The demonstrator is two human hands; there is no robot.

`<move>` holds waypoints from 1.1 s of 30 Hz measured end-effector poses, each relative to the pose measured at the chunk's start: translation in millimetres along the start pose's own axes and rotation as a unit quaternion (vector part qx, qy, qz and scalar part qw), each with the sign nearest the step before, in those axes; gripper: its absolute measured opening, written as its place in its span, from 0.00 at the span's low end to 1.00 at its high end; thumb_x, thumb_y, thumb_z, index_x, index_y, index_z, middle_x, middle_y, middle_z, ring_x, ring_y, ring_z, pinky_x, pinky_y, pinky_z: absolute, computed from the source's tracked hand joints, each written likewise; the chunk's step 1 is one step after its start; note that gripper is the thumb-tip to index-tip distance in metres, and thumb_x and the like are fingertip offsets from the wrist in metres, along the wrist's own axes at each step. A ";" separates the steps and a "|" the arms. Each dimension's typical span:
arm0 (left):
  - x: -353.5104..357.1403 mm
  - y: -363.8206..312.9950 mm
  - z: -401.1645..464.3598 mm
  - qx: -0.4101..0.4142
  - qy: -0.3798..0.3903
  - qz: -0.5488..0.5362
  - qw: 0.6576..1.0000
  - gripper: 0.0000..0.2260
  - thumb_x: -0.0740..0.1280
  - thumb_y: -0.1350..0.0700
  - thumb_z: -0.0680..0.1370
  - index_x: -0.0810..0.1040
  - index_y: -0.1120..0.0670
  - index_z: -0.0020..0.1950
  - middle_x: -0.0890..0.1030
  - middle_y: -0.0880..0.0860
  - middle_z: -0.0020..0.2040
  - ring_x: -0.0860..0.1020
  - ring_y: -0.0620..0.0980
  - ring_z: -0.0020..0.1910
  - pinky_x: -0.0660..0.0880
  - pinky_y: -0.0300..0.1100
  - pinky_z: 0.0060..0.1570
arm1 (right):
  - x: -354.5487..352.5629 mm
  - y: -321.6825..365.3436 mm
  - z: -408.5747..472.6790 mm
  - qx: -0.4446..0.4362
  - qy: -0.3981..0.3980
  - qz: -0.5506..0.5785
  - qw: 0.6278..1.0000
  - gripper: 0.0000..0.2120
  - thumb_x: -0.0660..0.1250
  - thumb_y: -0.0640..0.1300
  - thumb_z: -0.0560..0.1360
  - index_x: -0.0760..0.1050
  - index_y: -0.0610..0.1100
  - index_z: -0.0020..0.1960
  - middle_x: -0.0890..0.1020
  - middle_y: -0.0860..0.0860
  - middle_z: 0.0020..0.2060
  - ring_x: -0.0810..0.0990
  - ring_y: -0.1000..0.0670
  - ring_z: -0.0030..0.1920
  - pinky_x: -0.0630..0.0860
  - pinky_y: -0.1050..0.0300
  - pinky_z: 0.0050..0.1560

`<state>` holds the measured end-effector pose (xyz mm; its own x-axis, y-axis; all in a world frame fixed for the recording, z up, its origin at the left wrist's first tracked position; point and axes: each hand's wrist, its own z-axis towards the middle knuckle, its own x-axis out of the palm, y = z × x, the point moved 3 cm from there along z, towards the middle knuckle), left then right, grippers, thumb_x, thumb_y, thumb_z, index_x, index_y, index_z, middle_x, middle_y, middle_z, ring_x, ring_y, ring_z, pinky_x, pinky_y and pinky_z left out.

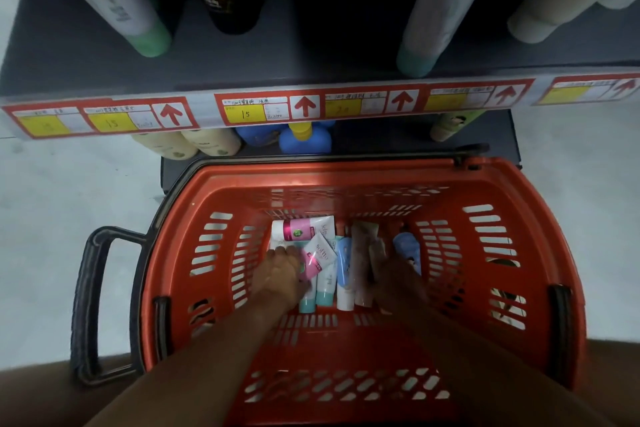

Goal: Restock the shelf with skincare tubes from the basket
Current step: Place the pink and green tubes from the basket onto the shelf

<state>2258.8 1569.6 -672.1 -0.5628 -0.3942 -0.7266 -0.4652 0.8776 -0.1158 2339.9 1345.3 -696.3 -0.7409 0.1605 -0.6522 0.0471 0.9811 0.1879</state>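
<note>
The red basket (363,180) stands on pale floor (52,204) below the dark shelf (311,55), both hands' grip unclear.

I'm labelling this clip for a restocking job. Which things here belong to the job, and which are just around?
Job: red basket; skincare tubes in it; shelf; left hand and right hand, both down among the tubes.

Just around: cream bottles and blue bottle below; price labels.

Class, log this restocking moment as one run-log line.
stage: picking | left hand: on tubes | right hand: among tubes, grip unclear | red basket: stocked | shelf: gap
</note>
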 end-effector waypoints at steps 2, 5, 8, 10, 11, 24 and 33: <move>0.8 -0.8 -2.2 -0.010 0.000 -0.018 1.000 0.29 0.75 0.40 0.75 0.70 0.50 0.70 0.79 0.52 0.63 0.78 0.51 0.61 0.76 0.42 0.54 | 0.1 -1.0 1.9 0.007 0.014 -0.023 1.000 0.31 0.60 0.66 0.79 0.70 0.49 0.74 0.79 0.45 0.66 0.78 0.40 0.66 0.76 0.46 0.65; 2.2 -2.1 -5.2 -0.021 0.015 -0.048 0.999 0.26 0.76 0.41 0.74 0.74 0.50 0.65 0.81 0.51 0.60 0.80 0.51 0.58 0.75 0.40 0.49 | 3.0 -1.8 3.3 0.000 0.031 -0.038 0.999 0.33 0.71 0.59 0.73 0.69 0.49 0.74 0.79 0.46 0.67 0.79 0.41 0.66 0.78 0.47 0.61; 0.3 -4.4 -9.9 -0.035 0.023 -0.071 0.997 0.24 0.77 0.41 0.73 0.75 0.51 0.63 0.82 0.51 0.58 0.81 0.50 0.55 0.75 0.39 0.47 | -4.8 -0.7 -3.0 0.028 0.030 -0.022 0.999 0.38 0.66 0.66 0.69 0.68 0.50 0.74 0.78 0.45 0.68 0.77 0.41 0.68 0.77 0.44 0.63; -3.3 -5.2 -13.0 -0.045 0.018 -0.088 0.995 0.25 0.77 0.40 0.73 0.75 0.51 0.63 0.82 0.50 0.58 0.81 0.50 0.55 0.76 0.40 0.47 | -9.4 -0.9 -5.9 0.034 0.029 -0.007 0.999 0.40 0.66 0.70 0.71 0.67 0.48 0.76 0.76 0.45 0.69 0.75 0.42 0.69 0.75 0.47 0.65; -6.0 -5.6 -14.9 -0.051 0.016 -0.096 0.994 0.25 0.77 0.39 0.73 0.75 0.51 0.63 0.82 0.50 0.58 0.81 0.51 0.55 0.76 0.40 0.48 | -10.9 -0.6 -4.6 0.033 0.021 0.002 0.999 0.43 0.66 0.71 0.70 0.66 0.47 0.76 0.74 0.45 0.70 0.74 0.43 0.70 0.75 0.48 0.66; -52.3 -16.5 -58.8 -0.065 -0.035 -0.231 0.970 0.17 0.78 0.40 0.70 0.73 0.46 0.41 0.83 0.48 0.46 0.82 0.49 0.46 0.76 0.40 0.43 | -56.5 14.9 -47.9 0.001 -0.056 0.103 0.993 0.31 0.76 0.53 0.74 0.70 0.39 0.70 0.81 0.42 0.61 0.82 0.43 0.59 0.74 0.59 0.50; -92.0 -29.8 -102.7 -0.019 -0.120 -0.289 0.950 0.19 0.78 0.38 0.67 0.79 0.47 0.50 0.87 0.50 0.49 0.85 0.52 0.48 0.81 0.43 0.46 | -86.1 18.0 -83.8 -0.023 -0.113 0.210 0.971 0.32 0.77 0.56 0.70 0.72 0.38 0.64 0.82 0.43 0.55 0.84 0.41 0.55 0.77 0.54 0.45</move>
<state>2254.2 1551.7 -532.3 -0.0358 -0.7292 -0.6834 -0.6754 0.5217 -0.5212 2348.4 1340.0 -575.2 -0.4963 0.5704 -0.6545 0.2798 0.8187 0.5014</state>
